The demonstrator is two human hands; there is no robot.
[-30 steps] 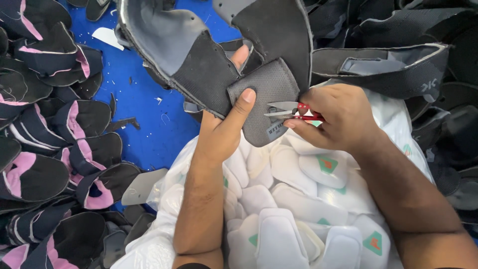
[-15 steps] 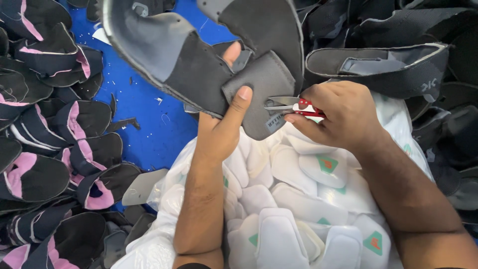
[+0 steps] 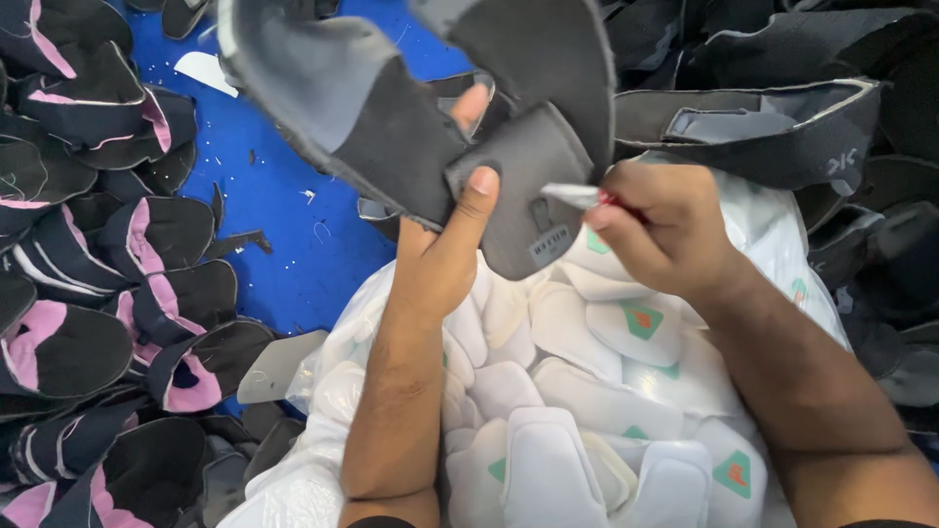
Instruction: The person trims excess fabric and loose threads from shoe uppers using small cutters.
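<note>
Blue floor (image 3: 293, 244) shows between heaps of shoe parts, seen from above. Nearest the viewer, an open clear plastic bag (image 3: 323, 430) holds many white padded pieces (image 3: 558, 460), some with small green and orange diamond marks. Both bare forearms reach up over this bag. The left hand (image 3: 440, 264) grips a grey and black shoe upper (image 3: 391, 127) held in the air above the bag: its thumb presses on the front of the grey tongue flap (image 3: 528, 196), and the other fingers are curled behind the fabric, one fingertip showing above it. The right hand (image 3: 665, 230), just beside the flap, is closed around small snips (image 3: 577, 196) with a red handle; the pale blades touch the flap's right edge, but whether they are parted cannot be told. Along the left edge of the floor lie black uppers with pink lining (image 3: 88, 293). Farther off, at the top right, plain black uppers (image 3: 773, 127) are piled.
</note>
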